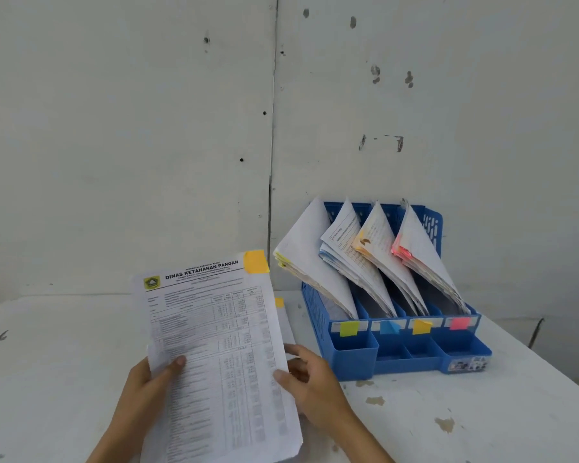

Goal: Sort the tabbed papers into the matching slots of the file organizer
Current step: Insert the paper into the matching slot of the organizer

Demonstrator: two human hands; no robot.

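Orange-tabbed sheet [214, 355] upright beside organizer [401, 359]

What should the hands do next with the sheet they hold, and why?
Probably carry the paper right to the third slot of the organizer: its tab looks orange, like that slot's label. The left hand and right hand both grip it.

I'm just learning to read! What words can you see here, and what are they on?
"DINAS KETAHANAN PANGAN": bold heading atop the paper.
Small line above it, lines below and the table: too blurred.
Sheets in the file organizer: print too small.
Sticker on its front corner: unreadable.
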